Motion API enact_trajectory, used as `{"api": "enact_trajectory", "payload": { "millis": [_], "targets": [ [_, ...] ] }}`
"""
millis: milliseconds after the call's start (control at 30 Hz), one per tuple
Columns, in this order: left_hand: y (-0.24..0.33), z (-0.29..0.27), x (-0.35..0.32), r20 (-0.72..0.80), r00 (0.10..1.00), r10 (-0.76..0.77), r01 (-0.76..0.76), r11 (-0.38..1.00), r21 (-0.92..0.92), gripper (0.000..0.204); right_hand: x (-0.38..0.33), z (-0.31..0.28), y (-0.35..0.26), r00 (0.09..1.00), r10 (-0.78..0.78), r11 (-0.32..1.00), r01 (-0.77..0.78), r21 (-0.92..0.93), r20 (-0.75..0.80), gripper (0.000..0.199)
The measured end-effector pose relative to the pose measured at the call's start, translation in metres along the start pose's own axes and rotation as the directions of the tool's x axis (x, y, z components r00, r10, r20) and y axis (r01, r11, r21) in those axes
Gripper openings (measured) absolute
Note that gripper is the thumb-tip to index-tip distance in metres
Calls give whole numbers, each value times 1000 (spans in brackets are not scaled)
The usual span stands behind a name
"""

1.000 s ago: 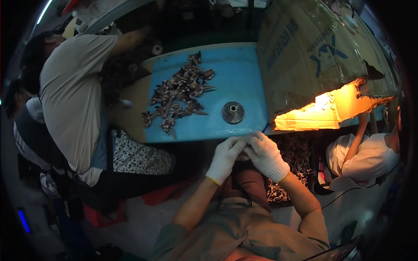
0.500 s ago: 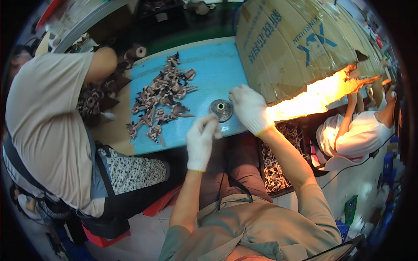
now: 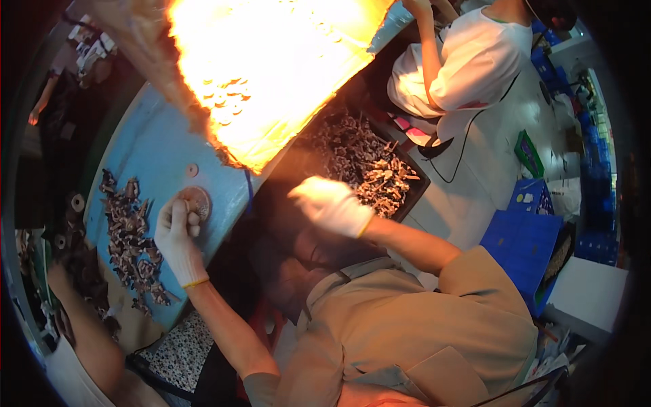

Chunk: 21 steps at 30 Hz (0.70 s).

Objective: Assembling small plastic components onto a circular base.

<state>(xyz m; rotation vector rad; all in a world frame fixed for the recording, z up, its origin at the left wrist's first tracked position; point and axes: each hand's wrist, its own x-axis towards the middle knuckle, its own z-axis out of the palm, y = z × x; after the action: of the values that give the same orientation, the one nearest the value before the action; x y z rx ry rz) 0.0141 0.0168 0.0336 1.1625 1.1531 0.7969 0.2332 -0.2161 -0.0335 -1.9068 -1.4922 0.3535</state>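
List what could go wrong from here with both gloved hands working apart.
1. The left hand rests on the round metal disc near the edge of the blue table; a nudge might tip it off.
2. The right hand hangs blurred above the dark bin of metal parts; glove fabric could snag on them.
3. The loose parts pile could scatter if brushed.

Bare blue tabletop (image 3: 146, 146) open above my left hand (image 3: 178, 237), heap of metal parts (image 3: 132, 241) crowding its left, bright cardboard flap (image 3: 271, 68) walling the right, parts-filled black tray (image 3: 369, 166) beyond my right hand (image 3: 331, 205)
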Motion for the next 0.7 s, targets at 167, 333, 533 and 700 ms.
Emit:
{"api": "enact_trajectory", "payload": {
  "millis": [167,333,533,700],
  "targets": [
    [-9,3,0,47,999,5,-6,999,35,30,-67,-67,137,815,579,685,-471,-556,23,40],
    [-16,23,-12,-150,975,161,-140,980,143,31,-99,-56,174,695,666,671,-399,-625,270,63],
    [-22,23,-18,-174,965,196,-173,975,139,33,-119,-80,200,735,598,781,-444,-439,321,60],
    [-20,25,-17,-186,965,187,-170,980,101,37,-132,-86,192,702,711,687,-680,-255,40,57]
  ]
}}
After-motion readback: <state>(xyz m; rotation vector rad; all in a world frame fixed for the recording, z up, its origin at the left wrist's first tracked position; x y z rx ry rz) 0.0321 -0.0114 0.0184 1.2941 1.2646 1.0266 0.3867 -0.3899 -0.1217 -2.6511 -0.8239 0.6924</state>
